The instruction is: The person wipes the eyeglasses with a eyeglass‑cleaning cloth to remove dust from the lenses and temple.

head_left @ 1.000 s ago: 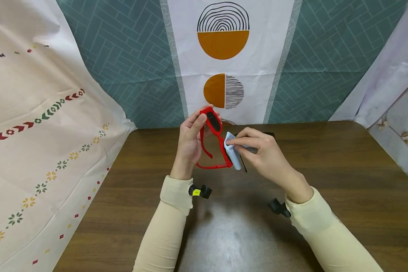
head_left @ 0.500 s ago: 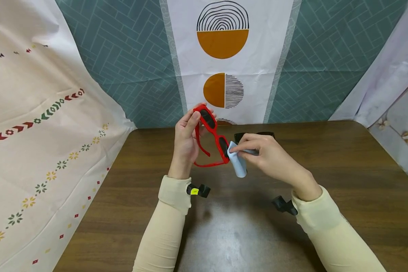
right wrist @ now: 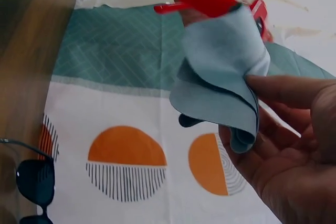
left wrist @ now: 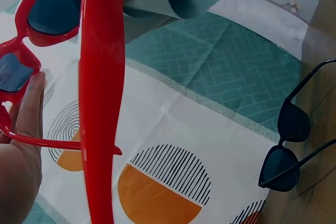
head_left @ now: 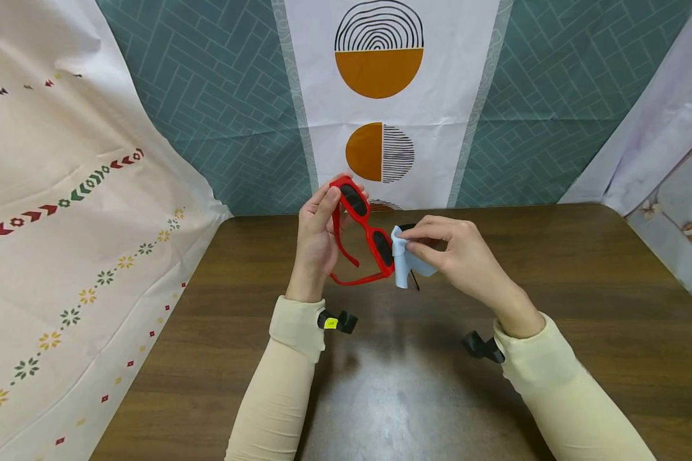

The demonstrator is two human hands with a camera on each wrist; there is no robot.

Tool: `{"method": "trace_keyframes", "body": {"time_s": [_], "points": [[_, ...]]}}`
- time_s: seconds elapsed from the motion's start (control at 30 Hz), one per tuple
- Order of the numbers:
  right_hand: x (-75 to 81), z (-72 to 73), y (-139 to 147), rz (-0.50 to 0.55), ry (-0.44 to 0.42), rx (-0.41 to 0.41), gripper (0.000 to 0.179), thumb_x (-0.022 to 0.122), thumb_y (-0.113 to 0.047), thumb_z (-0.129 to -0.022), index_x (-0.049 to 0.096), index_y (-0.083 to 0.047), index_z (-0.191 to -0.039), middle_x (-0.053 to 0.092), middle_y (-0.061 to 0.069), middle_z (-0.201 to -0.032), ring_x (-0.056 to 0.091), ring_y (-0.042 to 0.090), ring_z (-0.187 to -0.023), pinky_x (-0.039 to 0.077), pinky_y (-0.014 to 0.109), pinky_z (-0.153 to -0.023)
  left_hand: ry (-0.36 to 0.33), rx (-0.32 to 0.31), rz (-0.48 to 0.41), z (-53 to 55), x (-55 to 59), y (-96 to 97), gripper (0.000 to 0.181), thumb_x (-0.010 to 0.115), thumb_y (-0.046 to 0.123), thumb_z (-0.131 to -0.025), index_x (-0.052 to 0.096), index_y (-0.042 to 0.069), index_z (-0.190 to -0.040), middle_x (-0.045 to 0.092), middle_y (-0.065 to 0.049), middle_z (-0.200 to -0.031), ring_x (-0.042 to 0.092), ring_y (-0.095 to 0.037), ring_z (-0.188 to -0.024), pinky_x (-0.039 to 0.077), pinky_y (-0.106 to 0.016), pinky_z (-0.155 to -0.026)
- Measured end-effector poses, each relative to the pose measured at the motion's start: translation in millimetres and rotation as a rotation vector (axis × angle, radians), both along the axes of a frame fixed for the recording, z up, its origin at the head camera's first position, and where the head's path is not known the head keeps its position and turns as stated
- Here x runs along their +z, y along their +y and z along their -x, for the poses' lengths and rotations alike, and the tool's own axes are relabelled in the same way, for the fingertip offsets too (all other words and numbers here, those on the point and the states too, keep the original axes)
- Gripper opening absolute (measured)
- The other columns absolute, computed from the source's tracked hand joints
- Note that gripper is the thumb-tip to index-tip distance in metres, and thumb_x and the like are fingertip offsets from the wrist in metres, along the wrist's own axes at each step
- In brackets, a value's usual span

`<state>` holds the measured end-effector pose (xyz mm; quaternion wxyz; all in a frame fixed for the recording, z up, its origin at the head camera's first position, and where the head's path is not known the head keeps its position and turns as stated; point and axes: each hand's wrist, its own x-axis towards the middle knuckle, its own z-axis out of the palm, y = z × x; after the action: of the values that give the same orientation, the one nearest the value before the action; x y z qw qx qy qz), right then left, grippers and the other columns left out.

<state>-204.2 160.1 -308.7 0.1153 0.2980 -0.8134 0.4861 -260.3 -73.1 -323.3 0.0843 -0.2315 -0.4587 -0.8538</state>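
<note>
Red-framed sunglasses [head_left: 368,224] with dark lenses are held up above the table, tilted, temples unfolded toward the person. My left hand [head_left: 316,240] grips them by the upper end of the frame, thumb in front. A light blue cloth [head_left: 400,259] is pinched between the thumb and fingers of my right hand [head_left: 458,253]. The cloth lies against the lower lens end of the red frame and hangs in folds, plain in the right wrist view as a blue cloth [right wrist: 226,61]. It hides part of that end in both wrist views.
Black sunglasses [left wrist: 286,145] lie on the wooden table [head_left: 219,320] near its back edge, partly behind the right hand in the head view. A teal and white patterned cloth [head_left: 230,96] hangs behind the table. Cream fabric [head_left: 92,256] drapes along the left side.
Both hands first shifted, the red sunglasses moving slightly left. Over the last half second the right hand has raised the cloth a little along the lower lens, and its folds hang differently.
</note>
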Motion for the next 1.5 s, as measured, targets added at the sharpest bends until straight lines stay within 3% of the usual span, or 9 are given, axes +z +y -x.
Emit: {"method": "trace_keyframes", "body": {"time_s": [0.1,0.33,0.6,0.73,0.83,0.93,1.17,1.37,1.5], "points": [[-2.9,-0.3,-5,0.016,0.010,-0.006,0.022,0.076,0.001,-0.093,0.081,-0.007,-0.113,0.073,0.000,-0.098,0.062,0.015,-0.088,0.052,0.023,-0.072,0.003,-0.007,0.011,-0.7,-0.7,2.8,0.065,0.086,0.051,-0.081,0.072,0.006,-0.125,0.076,-0.006,-0.107,0.074,-0.020,-0.102,0.057,-0.035,-0.099],[-6.9,-2.4,-13,0.071,0.081,-0.020,0.025,0.076,0.003,-0.092,0.081,-0.008,-0.113,0.072,-0.001,-0.097,0.062,0.014,-0.089,0.048,0.022,-0.068,0.001,-0.022,0.054,-2.0,-1.7,8.2,0.089,0.085,0.053,-0.081,0.058,-0.010,-0.137,0.076,-0.006,-0.109,0.075,-0.021,-0.101,0.058,-0.035,-0.097],[-7.7,-5.3,-18,0.109,0.218,0.020,0.027,0.074,0.009,-0.091,0.082,-0.007,-0.112,0.071,0.002,-0.097,0.062,0.014,-0.089,0.049,0.021,-0.073,0.001,-0.011,0.111,-1.0,-3.5,11.3,0.080,0.083,0.055,-0.082,0.065,-0.003,-0.134,0.076,-0.006,-0.111,0.074,-0.022,-0.103,0.055,-0.043,-0.102],[-6.9,-6.3,-19,0.107,0.258,0.048,0.028,0.074,0.011,-0.090,0.082,-0.007,-0.110,0.071,0.003,-0.098,0.064,0.014,-0.092,0.051,0.021,-0.077,0.011,-0.002,0.101,-0.6,-3.6,11.7,0.090,0.083,0.054,-0.083,0.056,-0.013,-0.138,0.076,-0.005,-0.111,0.074,-0.022,-0.102,0.057,-0.038,-0.098],[-6.3,-7.0,-19,0.101,0.269,0.068,0.028,0.074,0.012,-0.089,0.081,-0.005,-0.109,0.071,0.003,-0.099,0.065,0.014,-0.092,0.052,0.021,-0.079,0.011,0.007,0.070,-0.8,-2.9,11.6,0.088,0.084,0.052,-0.083,0.058,-0.013,-0.136,0.075,-0.007,-0.110,0.074,-0.022,-0.101,0.058,-0.036,-0.096],[-6.5,-7.0,-19,0.080,0.268,0.078,0.029,0.075,0.014,-0.087,0.082,-0.006,-0.107,0.071,0.001,-0.100,0.065,0.014,-0.092,0.052,0.021,-0.078,0.002,0.031,0.030,-1.4,-1.6,10.4,0.075,0.085,0.050,-0.082,0.066,-0.004,-0.130,0.076,-0.008,-0.108,0.073,-0.022,-0.101,0.059,-0.036,-0.094],[-8.5,-6.6,-14,0.019,0.253,0.128,0.035,0.075,0.018,-0.083,0.083,-0.009,-0.104,0.070,-0.001,-0.099,0.062,0.015,-0.091,0.053,0.028,-0.075,0.013,0.090,-0.055,0.9,-0.2,3.1,0.071,0.083,0.046,-0.087,0.065,-0.005,-0.133,0.075,-0.008,-0.106,0.073,-0.022,-0.102,0.059,-0.035,-0.094],[-4.8,-3.6,-5,-0.043,0.183,0.249,0.033,0.075,0.016,-0.085,0.083,-0.010,-0.104,0.070,-0.002,-0.098,0.062,0.013,-0.082,0.051,0.024,-0.062,0.024,0.093,-0.086,1.9,0.8,-2.3,0.041,0.065,0.028,-0.104,0.066,-0.002,-0.132,0.075,-0.011,-0.106,0.072,-0.023,-0.104,0.059,-0.035,-0.093],[0.1,-3.8,3,-0.042,0.175,0.194,0.031,0.074,0.015,-0.087,0.083,-0.010,-0.103,0.070,-0.004,-0.095,0.061,0.010,-0.082,0.049,0.022,-0.065,0.019,0.068,-0.075,2.0,0.4,-3.1,0.035,0.060,0.023,-0.105,0.067,0.001,-0.131,0.075,-0.011,-0.108,0.072,-0.023,-0.104,0.059,-0.035,-0.094]]}}
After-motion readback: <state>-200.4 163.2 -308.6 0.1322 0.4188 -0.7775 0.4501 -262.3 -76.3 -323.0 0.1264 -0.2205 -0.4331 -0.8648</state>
